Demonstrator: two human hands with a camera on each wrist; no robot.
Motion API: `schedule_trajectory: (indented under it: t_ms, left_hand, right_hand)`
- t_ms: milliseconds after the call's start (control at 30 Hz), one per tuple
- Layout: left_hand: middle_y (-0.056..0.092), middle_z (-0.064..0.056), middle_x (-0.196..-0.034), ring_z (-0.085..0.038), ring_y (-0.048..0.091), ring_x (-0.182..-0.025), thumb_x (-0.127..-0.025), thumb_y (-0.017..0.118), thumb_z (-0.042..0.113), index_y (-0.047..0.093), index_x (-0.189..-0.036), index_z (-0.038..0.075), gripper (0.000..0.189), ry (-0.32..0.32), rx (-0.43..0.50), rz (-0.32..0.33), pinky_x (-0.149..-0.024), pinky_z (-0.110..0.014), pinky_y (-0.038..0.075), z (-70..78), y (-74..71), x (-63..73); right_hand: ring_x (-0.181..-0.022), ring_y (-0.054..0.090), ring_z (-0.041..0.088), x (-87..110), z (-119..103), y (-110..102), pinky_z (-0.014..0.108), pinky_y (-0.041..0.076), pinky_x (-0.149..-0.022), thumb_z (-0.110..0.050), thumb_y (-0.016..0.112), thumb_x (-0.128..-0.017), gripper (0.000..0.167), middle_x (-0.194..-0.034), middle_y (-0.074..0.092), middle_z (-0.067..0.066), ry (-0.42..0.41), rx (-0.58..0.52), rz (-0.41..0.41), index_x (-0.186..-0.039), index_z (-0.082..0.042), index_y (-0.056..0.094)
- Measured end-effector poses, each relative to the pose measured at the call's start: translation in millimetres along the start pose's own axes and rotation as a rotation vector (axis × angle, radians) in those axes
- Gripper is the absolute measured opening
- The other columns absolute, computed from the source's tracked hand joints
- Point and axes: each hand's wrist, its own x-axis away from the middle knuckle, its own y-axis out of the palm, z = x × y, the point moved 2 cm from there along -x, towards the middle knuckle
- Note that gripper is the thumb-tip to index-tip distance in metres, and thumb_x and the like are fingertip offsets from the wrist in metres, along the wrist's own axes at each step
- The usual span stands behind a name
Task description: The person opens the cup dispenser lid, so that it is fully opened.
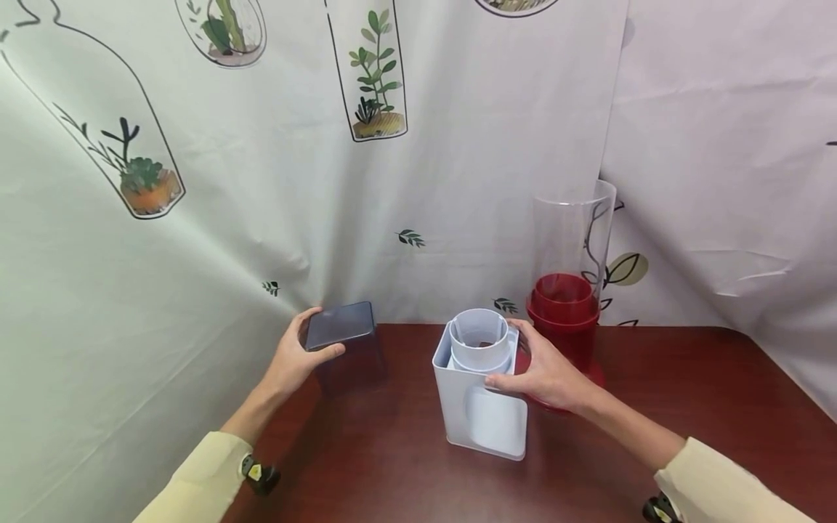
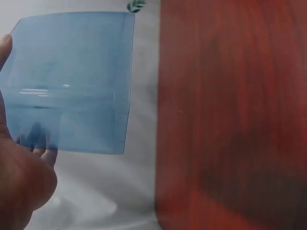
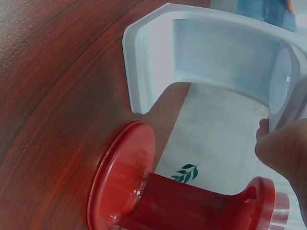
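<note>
At the back left of the table, my left hand (image 1: 292,357) holds a see-through blue plastic box (image 2: 72,72) by its sides, thumb and fingers spread across it. In the head view the box's flat face looks dark and points upward. My right hand (image 1: 548,370) grips the upper right edge of a white plastic housing (image 1: 455,407), thumb in front and fingers behind. A round white collar (image 1: 480,357) rises from the housing's top. The right wrist view shows the housing's curved, C-shaped side; whether its foot touches the table is unclear.
Just behind my right hand stands a red pedestal (image 1: 567,330) with a wide round foot and a clear cylinder (image 1: 569,232) on top. The dark red wooden table (image 1: 392,479) meets a white, plant-printed cloth (image 1: 458,196) at its back and left edges.
</note>
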Motion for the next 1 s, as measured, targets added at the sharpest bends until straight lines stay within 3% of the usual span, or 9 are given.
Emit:
schedule_trajectory:
  t_ms: [433, 800, 1000]
  left_hand:
    - [0.049, -0.018, -0.152, -0.028, 0.051, -0.126, -0.085, 0.091, 0.02, 0.032, -0.162, 0.008, 0.097, -0.054, -0.048, 0.038, -0.094, -0.012, 0.041, -30.9, 1.1, 8.7]
    - [0.049, -0.02, -0.154, -0.028, 0.051, -0.127, -0.084, 0.092, 0.02, 0.032, -0.162, 0.006, 0.1, -0.05, -0.069, 0.034, -0.094, -0.013, 0.04, -40.3, 5.5, 12.5]
    - [0.049, -0.019, -0.152, -0.029, 0.054, -0.123, -0.083, 0.093, 0.02, 0.031, -0.162, 0.007, 0.101, -0.059, -0.044, 0.024, -0.092, -0.015, 0.045, -43.8, 8.8, 14.4]
  right_hand:
    - [-0.136, 0.054, 0.038, 1.0, -0.6, 0.0, 0.06, 0.052, -0.105, -0.036, 0.094, -0.077, 0.104, -0.15, 0.054, 0.01, 0.008, 0.004, 0.007, -0.159, -0.015, 0.034]
    - [-0.135, 0.055, 0.039, 1.1, -0.9, 1.1, 0.06, 0.051, -0.106, -0.037, 0.094, -0.077, 0.105, -0.15, 0.054, 0.01, 0.012, -0.004, 0.004, -0.16, -0.015, 0.032]
    - [-0.135, 0.055, 0.038, 0.6, -1.1, 0.8, 0.06, 0.051, -0.106, -0.037, 0.094, -0.078, 0.104, -0.149, 0.054, 0.009, 0.004, 0.004, 0.014, -0.159, -0.016, 0.033]
